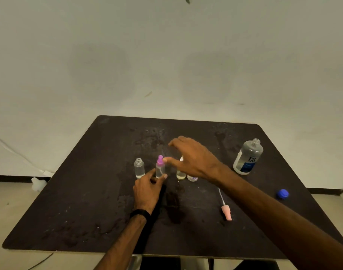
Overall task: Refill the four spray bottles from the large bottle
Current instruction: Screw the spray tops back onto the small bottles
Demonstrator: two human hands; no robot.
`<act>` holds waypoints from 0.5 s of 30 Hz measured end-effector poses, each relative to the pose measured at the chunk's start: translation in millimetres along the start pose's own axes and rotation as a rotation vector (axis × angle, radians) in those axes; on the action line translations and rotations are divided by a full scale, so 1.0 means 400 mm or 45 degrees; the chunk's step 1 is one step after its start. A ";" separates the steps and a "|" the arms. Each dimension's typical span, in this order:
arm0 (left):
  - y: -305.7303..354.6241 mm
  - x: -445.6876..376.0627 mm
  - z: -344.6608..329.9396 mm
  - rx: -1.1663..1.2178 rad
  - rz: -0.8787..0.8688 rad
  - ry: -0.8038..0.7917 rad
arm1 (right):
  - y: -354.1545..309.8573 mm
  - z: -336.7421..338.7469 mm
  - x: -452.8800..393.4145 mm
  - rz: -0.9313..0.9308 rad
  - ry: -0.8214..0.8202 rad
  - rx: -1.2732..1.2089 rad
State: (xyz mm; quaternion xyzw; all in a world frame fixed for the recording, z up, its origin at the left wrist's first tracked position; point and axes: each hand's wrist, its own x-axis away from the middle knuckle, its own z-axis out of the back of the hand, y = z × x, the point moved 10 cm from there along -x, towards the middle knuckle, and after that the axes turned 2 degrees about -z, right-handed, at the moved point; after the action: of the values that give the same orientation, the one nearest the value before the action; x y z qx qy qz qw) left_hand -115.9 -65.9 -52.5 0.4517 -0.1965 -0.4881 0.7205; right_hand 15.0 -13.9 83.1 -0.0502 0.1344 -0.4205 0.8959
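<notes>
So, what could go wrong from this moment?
The right hand reaches over two small bottles it partly hides; its wrist might knock them. The large bottle stands uncapped near the table edge, so a bump could spill it. The leftmost spray bottle is open too.

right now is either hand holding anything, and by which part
The left hand pinches the purple-capped spray bottle at its base; the right hand holds nothing.
</notes>
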 end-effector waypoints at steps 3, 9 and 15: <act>-0.003 0.005 0.001 0.014 -0.013 -0.003 | 0.098 0.090 0.130 -0.180 0.243 -0.148; -0.016 0.035 0.051 -0.051 -0.017 0.057 | 0.289 -0.054 0.399 -0.676 0.043 -0.222; -0.060 0.062 0.151 -0.054 0.046 0.153 | 0.309 -0.148 0.492 -0.735 -0.085 -0.234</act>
State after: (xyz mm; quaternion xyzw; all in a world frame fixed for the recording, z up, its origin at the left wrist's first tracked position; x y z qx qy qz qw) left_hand -161.3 -118.2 -45.4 0.4613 -0.1507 -0.4511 0.7490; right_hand 209.9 -84.2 -37.7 -0.1808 0.1226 -0.6419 0.7350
